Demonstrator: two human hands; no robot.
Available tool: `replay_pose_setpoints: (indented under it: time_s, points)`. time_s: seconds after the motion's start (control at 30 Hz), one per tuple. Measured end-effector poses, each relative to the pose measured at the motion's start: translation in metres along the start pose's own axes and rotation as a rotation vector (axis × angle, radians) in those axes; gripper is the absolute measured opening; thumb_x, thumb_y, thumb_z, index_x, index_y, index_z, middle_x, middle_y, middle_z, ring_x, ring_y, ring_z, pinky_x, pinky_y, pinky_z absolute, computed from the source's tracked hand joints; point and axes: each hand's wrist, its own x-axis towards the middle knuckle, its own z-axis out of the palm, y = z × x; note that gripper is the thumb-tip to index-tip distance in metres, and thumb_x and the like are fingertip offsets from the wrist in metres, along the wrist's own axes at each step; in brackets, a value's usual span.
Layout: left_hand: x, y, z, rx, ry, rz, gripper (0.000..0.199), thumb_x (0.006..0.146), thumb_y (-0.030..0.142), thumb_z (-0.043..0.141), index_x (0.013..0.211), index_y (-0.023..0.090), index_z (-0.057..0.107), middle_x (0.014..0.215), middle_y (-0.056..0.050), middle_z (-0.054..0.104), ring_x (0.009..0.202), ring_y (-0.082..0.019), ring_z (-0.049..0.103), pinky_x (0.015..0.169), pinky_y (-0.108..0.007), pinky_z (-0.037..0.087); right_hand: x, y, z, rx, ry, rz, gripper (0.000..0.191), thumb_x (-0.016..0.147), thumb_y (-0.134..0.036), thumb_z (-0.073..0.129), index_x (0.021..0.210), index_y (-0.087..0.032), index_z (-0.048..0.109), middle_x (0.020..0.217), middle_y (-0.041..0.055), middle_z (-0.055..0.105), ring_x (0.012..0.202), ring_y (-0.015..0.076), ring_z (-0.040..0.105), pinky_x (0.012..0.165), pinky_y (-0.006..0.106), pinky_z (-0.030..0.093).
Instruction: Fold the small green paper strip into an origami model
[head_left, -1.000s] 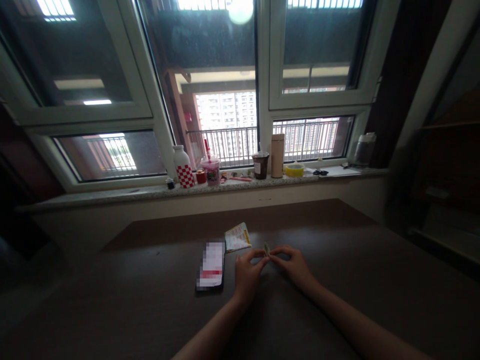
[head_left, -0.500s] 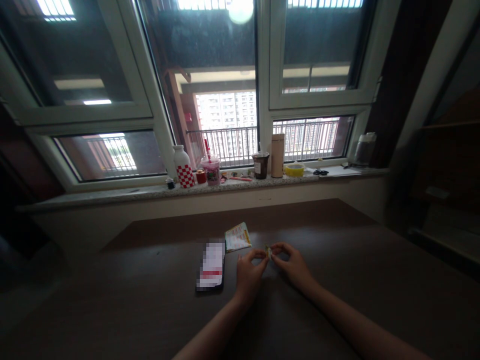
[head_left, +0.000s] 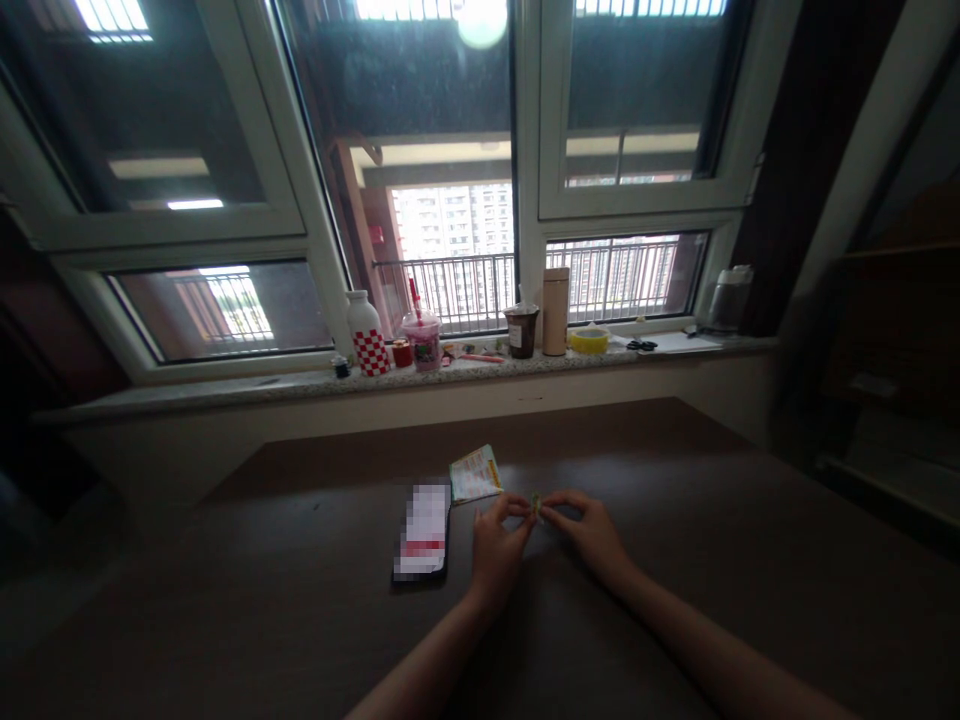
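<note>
Between my fingertips, low over the brown table [head_left: 315, 600], is a small folded piece of printed paper [head_left: 536, 507] in yellow, green and white. My left hand [head_left: 500, 550] pinches its left side between thumb and fingers. From the right, my right hand [head_left: 589, 535] pinches the other side, its fingertips close to those of the left. Just beyond my left hand lies a flat printed paper packet or folded sheet [head_left: 475, 475] with a yellow edge. A phone [head_left: 422, 530] with a blurred-out screen lies to the left of my left hand.
On the stone windowsill [head_left: 300, 385] stand a red-checked white bottle [head_left: 367, 335], a pink drink cup [head_left: 422, 342], a dark cup [head_left: 521, 332] and a tan flask [head_left: 555, 312]. Yellow tape [head_left: 589, 341], black scissors [head_left: 642, 345] and a clear jug [head_left: 731, 298] are further right.
The fingers of my right hand have drawn closer together and shifted slightly at the small paper, which has turned a little. My left hand has barely moved.
</note>
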Motion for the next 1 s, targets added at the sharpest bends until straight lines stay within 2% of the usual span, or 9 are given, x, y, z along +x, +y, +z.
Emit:
replay_pose_setpoints:
  time_s: [0.23, 0.4, 0.5, 0.73, 1.0]
  points:
    - [-0.0013, 0.0009, -0.0001, 0.011, -0.032, -0.010, 0.012, 0.077, 0.028, 0.061, 0.087, 0.024, 0.065, 0.089, -0.001, 0.074, 0.097, -0.021, 0.065, 0.100, -0.042, 0.036, 0.0012, 0.0039, 0.0001, -0.009, -0.009, 0.001, 0.019, 0.071, -0.037, 0.066, 0.075, -0.020, 0.071, 0.084, 0.0065, 0.072, 0.088, 0.0245, 0.064, 0.086, 0.037, 0.045]
    - [-0.0027, 0.0006, 0.0035, 0.028, -0.083, -0.027, 0.022, 0.079, 0.034, 0.059, 0.098, 0.026, 0.067, 0.091, -0.001, 0.074, 0.101, -0.024, 0.064, 0.111, -0.054, 0.017, -0.0002, 0.0015, 0.0008, -0.072, -0.010, -0.039, 0.012, 0.070, -0.031, 0.062, 0.070, -0.020, 0.067, 0.083, 0.0048, 0.069, 0.088, 0.0230, 0.061, 0.085, 0.035, 0.044]
    - [-0.0031, 0.0008, 0.0053, 0.039, -0.120, -0.033, 0.020, 0.079, 0.038, 0.058, 0.091, 0.026, 0.069, 0.096, -0.003, 0.074, 0.098, -0.025, 0.065, 0.112, -0.058, 0.010, -0.0008, 0.0013, 0.0026, -0.100, 0.014, -0.043, 0.011, 0.070, -0.031, 0.061, 0.068, -0.020, 0.063, 0.083, 0.0047, 0.067, 0.089, 0.0227, 0.060, 0.085, 0.034, 0.043]
    - [-0.0030, 0.0018, 0.0058, 0.006, -0.121, -0.030, 0.020, 0.079, 0.038, 0.058, 0.090, 0.026, 0.071, 0.095, -0.002, 0.074, 0.097, -0.024, 0.065, 0.112, -0.059, 0.008, -0.0002, 0.0012, 0.0052, -0.094, -0.014, -0.054, 0.013, 0.072, -0.033, 0.057, 0.071, -0.020, 0.059, 0.081, 0.0040, 0.063, 0.086, 0.0223, 0.058, 0.082, 0.033, 0.043]
    - [0.0007, 0.0035, 0.0009, 0.010, -0.098, -0.014, 0.022, 0.078, 0.041, 0.059, 0.085, 0.024, 0.071, 0.086, -0.002, 0.075, 0.089, -0.023, 0.067, 0.110, -0.053, 0.020, -0.0005, -0.0012, 0.0027, -0.080, -0.027, -0.093, 0.011, 0.074, -0.031, 0.058, 0.072, -0.020, 0.059, 0.078, 0.0022, 0.063, 0.083, 0.0208, 0.058, 0.078, 0.031, 0.044]
